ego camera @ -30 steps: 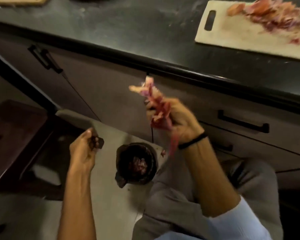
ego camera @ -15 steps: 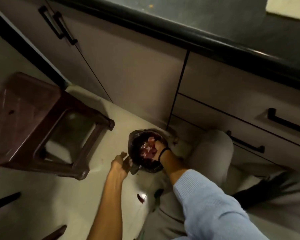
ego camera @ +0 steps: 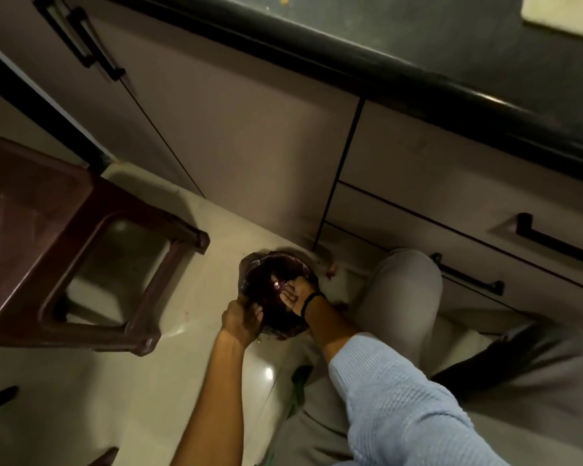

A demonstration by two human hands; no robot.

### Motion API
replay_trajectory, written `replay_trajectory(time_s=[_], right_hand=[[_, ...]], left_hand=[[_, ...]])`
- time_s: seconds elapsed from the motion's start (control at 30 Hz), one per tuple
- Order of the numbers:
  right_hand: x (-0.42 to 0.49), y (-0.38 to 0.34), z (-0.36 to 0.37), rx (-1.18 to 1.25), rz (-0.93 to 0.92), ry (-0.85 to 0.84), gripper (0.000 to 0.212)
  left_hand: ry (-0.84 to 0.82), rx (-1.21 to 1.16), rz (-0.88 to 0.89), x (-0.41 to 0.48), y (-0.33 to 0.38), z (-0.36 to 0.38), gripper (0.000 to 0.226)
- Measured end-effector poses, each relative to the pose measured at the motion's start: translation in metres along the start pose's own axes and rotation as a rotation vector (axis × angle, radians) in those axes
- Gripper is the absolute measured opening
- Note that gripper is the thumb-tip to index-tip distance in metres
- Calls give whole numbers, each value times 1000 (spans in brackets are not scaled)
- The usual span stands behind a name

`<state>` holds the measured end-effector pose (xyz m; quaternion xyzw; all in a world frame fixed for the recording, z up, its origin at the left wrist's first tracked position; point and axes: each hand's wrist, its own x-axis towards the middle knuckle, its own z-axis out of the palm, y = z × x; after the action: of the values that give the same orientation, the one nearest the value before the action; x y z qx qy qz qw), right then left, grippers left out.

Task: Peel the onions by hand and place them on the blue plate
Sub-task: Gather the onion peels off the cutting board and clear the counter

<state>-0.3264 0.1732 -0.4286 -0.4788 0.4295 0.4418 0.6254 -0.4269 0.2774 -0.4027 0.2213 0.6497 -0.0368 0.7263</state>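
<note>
A small dark bin [ego camera: 270, 317] lined with a dark bag stands on the pale floor by the cabinets. Reddish onion peels [ego camera: 278, 284] lie inside it. My right hand [ego camera: 295, 292] reaches into the bin from the right, palm showing and fingers extended over the peels. My left hand [ego camera: 243, 318] grips the bin's near-left rim and the bag edge. No whole onion and no blue plate are in view.
A brown plastic stool [ego camera: 64, 247] stands left of the bin. Cabinet doors and drawers with black handles [ego camera: 552, 243] rise behind it. The dark counter [ego camera: 418, 38] carries a cutting board corner [ego camera: 562, 15]. A peel scrap [ego camera: 331, 270] lies on the floor. My grey-trousered knee [ego camera: 404, 290] is right of the bin.
I have bent down from the counter to the bin. My right hand carried the bunch of peels into it and has let them go. My left hand took hold of the rim.
</note>
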Motion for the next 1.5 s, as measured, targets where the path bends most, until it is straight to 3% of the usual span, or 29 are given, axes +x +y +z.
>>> replay_trajectory(time_s=[0.13,0.23,0.3,0.43,0.57,0.67,0.97,1.13,1.27,1.3,1.37,1.43,1.5], right_hand=[[-16,-5,4,-14,-40,-34,42],[-33,-12,4,-66,-79,-54,42],[-47,-20,1,-129,-123,-63,39],[-74,-40,-1,-200,-231,-82,35],[-113,-64,-1,-173,-346,-106,20],[-158,-87,-1,-142,-500,-165,22],[-309,-159,-33,-63,-955,-312,18],[-371,-176,-68,-402,-1073,-434,19],[-415,-227,-124,-262,-1278,-179,16],[-421,-247,-143,-245,-1357,-16,16],[-425,-290,-182,-354,-1459,514,15],[-423,-329,-221,-453,-1333,991,28],[-418,-358,-249,-453,-1104,1137,44]], left_hand=[[-87,-17,12,-3,4,13,30],[-53,-52,96,-25,10,29,35],[16,-43,188,-37,14,37,38],[179,-144,363,-44,25,51,16],[148,-273,634,-85,33,81,14],[112,-286,833,-141,43,110,15],[-381,-196,1277,-312,47,213,5],[-539,14,1445,-377,48,267,6],[-558,455,1386,-393,61,339,8],[-542,591,1379,-391,64,357,15],[-462,883,1397,-388,66,387,34],[-336,1142,1428,-386,63,412,41],[-235,1310,1456,-384,60,434,38]])
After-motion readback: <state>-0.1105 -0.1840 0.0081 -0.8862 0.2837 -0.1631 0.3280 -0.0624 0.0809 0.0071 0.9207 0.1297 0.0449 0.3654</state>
